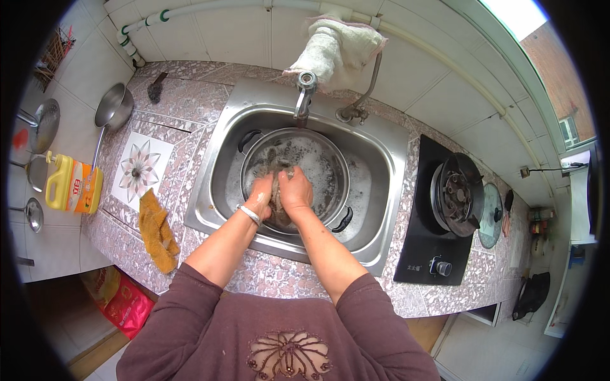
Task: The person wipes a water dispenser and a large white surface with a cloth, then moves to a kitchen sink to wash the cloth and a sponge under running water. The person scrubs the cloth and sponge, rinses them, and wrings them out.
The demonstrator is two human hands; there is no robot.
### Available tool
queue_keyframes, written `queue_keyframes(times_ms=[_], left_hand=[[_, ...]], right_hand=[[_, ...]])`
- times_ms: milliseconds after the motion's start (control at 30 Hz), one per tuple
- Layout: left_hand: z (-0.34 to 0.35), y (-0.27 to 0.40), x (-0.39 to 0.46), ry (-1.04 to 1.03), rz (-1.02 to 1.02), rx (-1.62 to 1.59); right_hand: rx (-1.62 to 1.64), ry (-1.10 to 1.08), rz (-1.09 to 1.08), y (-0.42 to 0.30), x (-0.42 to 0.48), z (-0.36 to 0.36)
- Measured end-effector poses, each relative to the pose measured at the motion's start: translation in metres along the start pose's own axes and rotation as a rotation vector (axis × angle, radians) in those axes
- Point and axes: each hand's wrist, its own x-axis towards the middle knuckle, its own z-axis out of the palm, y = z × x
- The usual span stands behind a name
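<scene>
A steel pot point(344, 157) with two black handles stands in the stainless steel sink point(381, 171), filled with sudsy, murky water point(317, 152). My left hand point(259, 194) and my right hand point(295, 189) are close together over the pot's near half, thumbs towards each other. Between them they grip a wet, greyish-brown cloth-like thing point(280, 212); its lower part hangs into the water, and its exact kind is unclear. A bracelet point(249, 214) circles my left wrist. The chrome faucet point(304, 97) reaches over the pot's far rim, with no stream visible.
A mustard cloth point(155, 231), a yellow detergent jug point(74, 183) and a metal ladle point(114, 107) are left of the sink. To the right sit a black gas stove point(414, 243) and a glass lid point(490, 214). Behind the faucet hangs a white towel point(329, 50).
</scene>
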Motion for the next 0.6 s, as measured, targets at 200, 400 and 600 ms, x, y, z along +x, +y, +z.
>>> queue_keyframes(times_ms=[200,400,600], left_hand=[[-0.003,-0.007,-0.010,-0.062,0.151,0.262],[-0.009,-0.004,-0.004,-0.235,-0.148,0.190],[-0.028,0.013,0.031,-0.288,-0.210,-0.121]], right_hand=[[-0.185,0.255,-0.148,0.065,0.043,-0.012],[0.324,0.022,0.253,0.050,0.019,0.027],[0.744,-0.384,-0.008,-0.008,-0.032,-0.010]])
